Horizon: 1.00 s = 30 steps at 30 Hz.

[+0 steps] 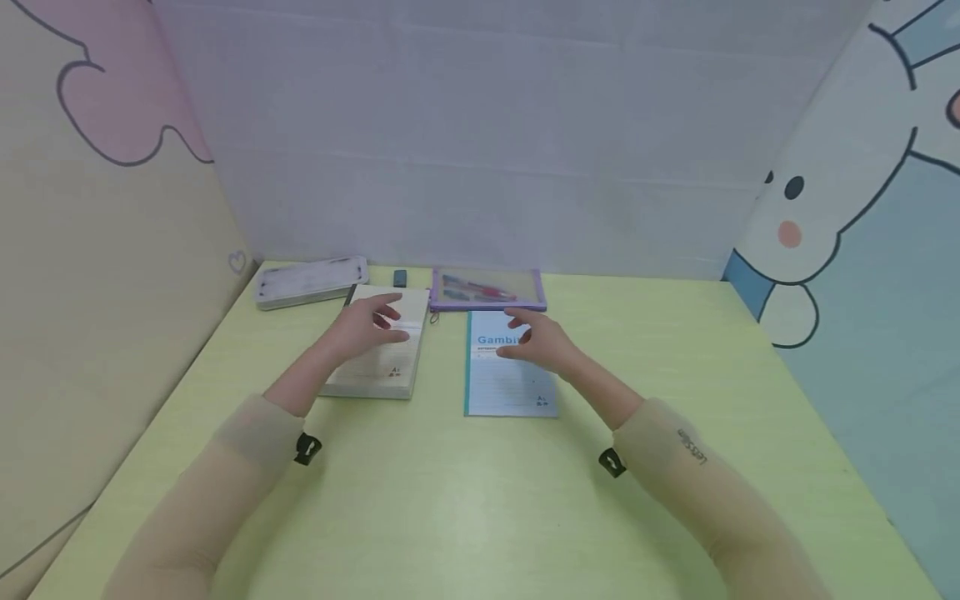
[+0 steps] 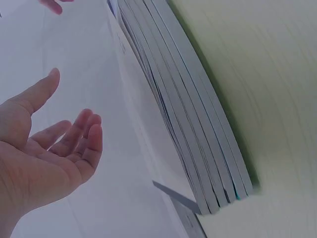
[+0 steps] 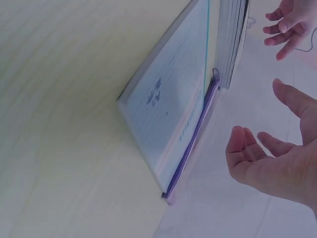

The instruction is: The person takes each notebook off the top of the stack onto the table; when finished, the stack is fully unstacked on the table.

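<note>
My left hand (image 1: 371,327) hovers open over a stack of beige notebooks (image 1: 390,367), fingers relaxed and holding nothing. The left wrist view shows the left hand (image 2: 49,148) empty beside the stack's edges (image 2: 198,139). My right hand (image 1: 534,337) hovers open above a blue notebook (image 1: 510,383) printed "Gambi…". In the right wrist view the right hand (image 3: 275,158) is empty, apart from the blue notebook (image 3: 168,104). Both hands are above the books; I cannot tell whether they touch them.
A purple-edged clear pouch (image 1: 487,289) with pens lies behind the blue notebook. A white pencil case (image 1: 311,281) and a small dark eraser (image 1: 401,277) sit at the back left. Panels wall the yellow-green table (image 1: 480,500) on three sides.
</note>
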Motion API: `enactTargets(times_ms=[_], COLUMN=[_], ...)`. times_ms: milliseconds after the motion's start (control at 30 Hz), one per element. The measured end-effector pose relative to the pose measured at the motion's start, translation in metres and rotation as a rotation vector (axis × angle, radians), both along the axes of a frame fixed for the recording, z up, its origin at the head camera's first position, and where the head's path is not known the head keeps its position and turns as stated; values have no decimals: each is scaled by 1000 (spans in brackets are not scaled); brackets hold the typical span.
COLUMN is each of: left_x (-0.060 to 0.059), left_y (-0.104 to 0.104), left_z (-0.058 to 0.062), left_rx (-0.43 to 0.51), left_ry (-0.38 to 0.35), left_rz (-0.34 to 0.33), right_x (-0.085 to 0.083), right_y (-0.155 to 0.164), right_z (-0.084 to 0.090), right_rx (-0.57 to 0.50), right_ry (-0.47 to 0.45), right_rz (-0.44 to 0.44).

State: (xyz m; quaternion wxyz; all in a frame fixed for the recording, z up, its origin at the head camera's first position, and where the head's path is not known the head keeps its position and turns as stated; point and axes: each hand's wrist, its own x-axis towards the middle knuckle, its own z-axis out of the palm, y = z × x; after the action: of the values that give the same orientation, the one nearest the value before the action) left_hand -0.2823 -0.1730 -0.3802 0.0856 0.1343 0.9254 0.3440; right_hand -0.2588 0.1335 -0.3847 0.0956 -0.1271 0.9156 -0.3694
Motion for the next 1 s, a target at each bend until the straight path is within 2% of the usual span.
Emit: enactTargets(times_ms=[167, 433, 733, 900, 1000], left_x=[-4, -9, -17, -20, -21], left_y=[-27, -66, -86, -92, -95], left_z=[-1, -23, -47, -57, -61], left_rx=[-21, -55, 16, 61, 52], left_ry=[44, 50, -60, -125, -153], left_rz=[51, 86, 146, 133, 115], right_x=[-1, -1, 0, 5, 6], right_y=[-23, -68, -111, -127, -134], right_z=[1, -10, -31, -42, -48], right_rx=[-38, -136, -279, -352, -347], right_ry=[19, -31, -131, -232, -242], right_rz=[13, -7, -40, -43, -51])
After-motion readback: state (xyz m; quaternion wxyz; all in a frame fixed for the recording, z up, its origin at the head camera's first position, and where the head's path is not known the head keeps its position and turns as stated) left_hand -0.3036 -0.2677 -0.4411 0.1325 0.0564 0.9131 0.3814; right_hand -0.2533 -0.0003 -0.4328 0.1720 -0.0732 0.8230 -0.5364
